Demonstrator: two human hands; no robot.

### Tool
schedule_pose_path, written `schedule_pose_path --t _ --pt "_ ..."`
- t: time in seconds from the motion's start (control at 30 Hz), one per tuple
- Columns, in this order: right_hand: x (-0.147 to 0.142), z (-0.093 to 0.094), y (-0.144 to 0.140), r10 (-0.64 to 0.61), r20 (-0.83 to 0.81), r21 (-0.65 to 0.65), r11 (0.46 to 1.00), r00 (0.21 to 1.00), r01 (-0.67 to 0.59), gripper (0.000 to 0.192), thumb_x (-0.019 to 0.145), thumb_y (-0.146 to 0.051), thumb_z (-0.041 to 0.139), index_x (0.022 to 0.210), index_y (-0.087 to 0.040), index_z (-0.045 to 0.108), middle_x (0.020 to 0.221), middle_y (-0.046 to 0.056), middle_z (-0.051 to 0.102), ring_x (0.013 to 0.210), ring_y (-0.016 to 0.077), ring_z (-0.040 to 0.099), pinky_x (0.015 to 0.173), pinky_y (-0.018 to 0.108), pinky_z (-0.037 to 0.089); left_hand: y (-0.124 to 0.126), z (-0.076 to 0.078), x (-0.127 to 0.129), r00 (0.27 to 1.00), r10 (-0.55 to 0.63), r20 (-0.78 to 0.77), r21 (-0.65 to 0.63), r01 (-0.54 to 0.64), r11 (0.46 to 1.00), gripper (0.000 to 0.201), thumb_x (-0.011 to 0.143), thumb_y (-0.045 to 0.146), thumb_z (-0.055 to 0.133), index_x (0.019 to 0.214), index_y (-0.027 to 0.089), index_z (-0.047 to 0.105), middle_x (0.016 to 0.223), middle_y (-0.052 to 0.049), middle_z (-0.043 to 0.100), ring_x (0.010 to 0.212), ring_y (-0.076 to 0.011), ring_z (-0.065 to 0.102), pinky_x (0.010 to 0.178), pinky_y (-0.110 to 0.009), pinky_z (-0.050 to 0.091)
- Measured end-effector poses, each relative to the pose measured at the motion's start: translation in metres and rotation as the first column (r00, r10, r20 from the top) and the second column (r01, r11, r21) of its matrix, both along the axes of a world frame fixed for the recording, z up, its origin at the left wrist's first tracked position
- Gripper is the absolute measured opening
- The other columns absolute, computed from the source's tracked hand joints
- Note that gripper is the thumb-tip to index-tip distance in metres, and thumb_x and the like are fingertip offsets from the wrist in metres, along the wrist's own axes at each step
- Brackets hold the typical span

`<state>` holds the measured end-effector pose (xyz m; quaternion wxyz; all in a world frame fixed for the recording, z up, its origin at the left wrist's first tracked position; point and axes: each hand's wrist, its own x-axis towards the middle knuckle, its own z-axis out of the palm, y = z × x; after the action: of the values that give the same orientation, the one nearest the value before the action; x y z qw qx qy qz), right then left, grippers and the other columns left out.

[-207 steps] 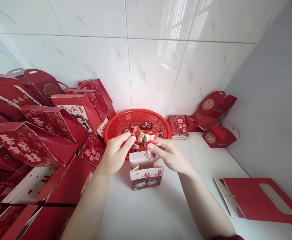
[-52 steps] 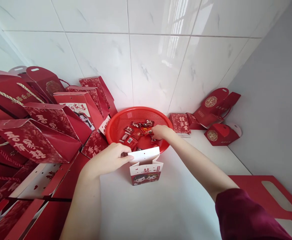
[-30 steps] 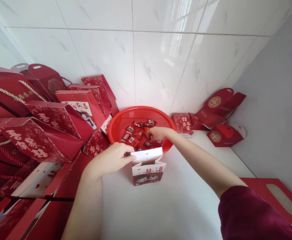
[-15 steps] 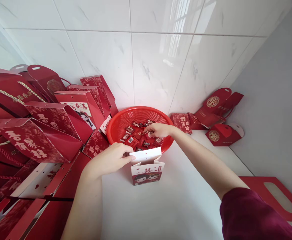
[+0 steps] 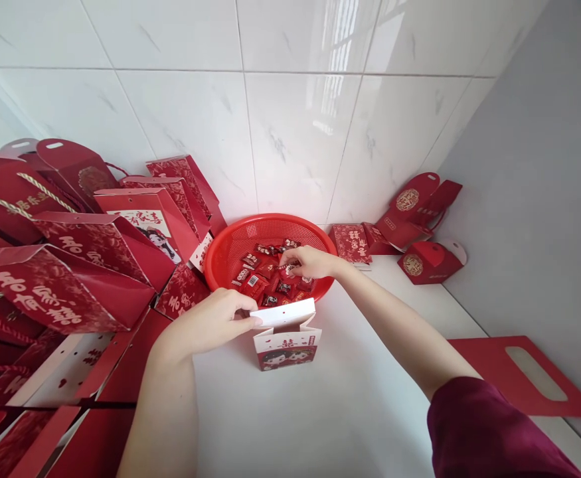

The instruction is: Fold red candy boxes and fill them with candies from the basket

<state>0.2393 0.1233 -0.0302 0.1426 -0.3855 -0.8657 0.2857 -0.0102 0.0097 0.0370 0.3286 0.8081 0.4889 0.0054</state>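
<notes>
My left hand point(image 5: 225, 315) pinches the upper left edge of a small white-and-red gift box point(image 5: 287, 340), which stands upright on the white tabletop with its top open. Two cartoon figures are printed on its front. Beyond it sits a round red plastic basket point(image 5: 215, 255) with wrapped candies point(image 5: 253, 283) lying in it. My right hand point(image 5: 310, 261) reaches over the basket's right rim, its fingertips closed on a red wrapped candy point(image 5: 286, 271) among the others.
Many red gift boxes point(image 5: 71, 292) crowd the left side, some with rope handles. More red boxes point(image 5: 419, 206) stand by the wall at the right. A flat red card piece with an oval window point(image 5: 499, 362) lies at the right edge. Behind is a tiled wall point(image 5: 295, 146).
The whole view has shifted slightly, so things appear further left. My right hand stays in the basket with its fingers at the candies; my left hand still holds the gift box.
</notes>
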Motion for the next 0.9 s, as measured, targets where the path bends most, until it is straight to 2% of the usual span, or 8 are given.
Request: schedule_pose_path --t 0.17,0.33,0.47,0.6,0.7,0.8,0.9 --pt "0.005 0.003 -0.008 -0.001 -0.121 0.049 0.999 0.993 0.007 0.024 0.078 -0.009 0.058 0.1 -0.018 0.062 0.097 0.002 0.07 0.086 0.0158 0.063 0.08 0.026 0.046 -0.004 0.001 0.0 0.997 -0.076 0.011 -0.027 0.076 0.997 0.028 0.086 0.037 0.053 0.065 0.018 0.053 0.062 0.003 0.048 0.058 -0.0114 0.038 0.055 -0.025 0.026" --pt "0.012 -0.001 -0.009 -0.043 -0.309 0.13 0.988 0.95 0.087 0.032 0.075 -0.005 0.048 0.103 -0.018 0.058 0.107 0.004 0.067 0.099 0.0162 0.062 0.089 0.029 0.046 -0.009 0.006 0.002 0.994 -0.109 -0.024 -0.03 0.109 0.994 0.028 0.084 0.038 0.056 0.065 0.017 0.054 0.065 0.003 0.052 0.061 -0.0115 0.043 0.055 -0.024 0.027" --pt "0.016 -0.009 -0.007 -0.087 -0.392 0.142 0.978 0.916 0.153 0.039 0.072 -0.002 0.042 0.104 -0.019 0.057 0.107 0.004 0.067 0.097 0.0163 0.063 0.085 0.03 0.049 -0.013 0.013 0.005 0.989 -0.141 -0.034 -0.041 0.139 0.989 0.032 0.082 0.044 0.059 0.065 0.017 0.057 0.067 0.002 0.055 0.063 -0.0124 0.047 0.055 -0.024 0.029" --pt "0.015 -0.014 -0.006 -0.101 -0.411 0.145 0.974 0.906 0.175 0.027 0.081 -0.011 0.047 0.105 -0.02 0.056 0.104 0.003 0.067 0.089 0.0153 0.064 0.08 0.029 0.051 -0.013 0.016 0.006 0.989 -0.143 -0.029 -0.084 0.14 0.987 0.027 0.082 0.042 0.061 0.068 0.018 0.063 0.068 0.003 0.059 0.065 -0.0124 0.051 0.057 -0.023 0.031" --pt "0.01 -0.017 -0.004 -0.119 -0.394 0.152 0.97 0.911 0.192 0.02 0.087 -0.02 0.052 0.106 -0.019 0.054 0.101 0.004 0.068 0.083 0.0147 0.065 0.074 0.028 0.052 -0.012 0.013 0.004 0.988 -0.154 -0.028 -0.06 0.152 0.987 0.028 0.082 0.044 0.062 0.069 0.018 0.064 0.071 0.003 0.062 0.068 -0.013 0.055 0.058 -0.023 0.033" --pt "0.003 -0.017 -0.001 -0.167 -0.343 0.188 0.952 0.924 0.242 0.019 0.087 -0.02 0.054 0.105 -0.019 0.053 0.096 0.003 0.067 0.075 0.0142 0.063 0.07 0.027 0.05 -0.011 0.01 0.002 0.986 -0.163 -0.019 -0.043 0.162 0.986 0.028 0.081 0.044 0.063 0.07 0.018 0.065 0.072 0.002 0.064 0.069 -0.0135 0.056 0.058 -0.023 0.033" --pt "-0.005 -0.014 0.004 -0.235 -0.26 0.252 0.92 0.937 0.301 0.016 0.088 -0.014 0.048 0.101 -0.019 0.055 0.099 0.005 0.065 0.084 0.017 0.061 0.077 0.029 0.046 -0.01 0.008 0.001 0.986 -0.164 -0.007 -0.044 0.164 0.986 0.029 0.082 0.045 0.063 0.071 0.018 0.066 0.072 0.002 0.064 0.069 -0.0136 0.056 0.059 -0.023 0.034"
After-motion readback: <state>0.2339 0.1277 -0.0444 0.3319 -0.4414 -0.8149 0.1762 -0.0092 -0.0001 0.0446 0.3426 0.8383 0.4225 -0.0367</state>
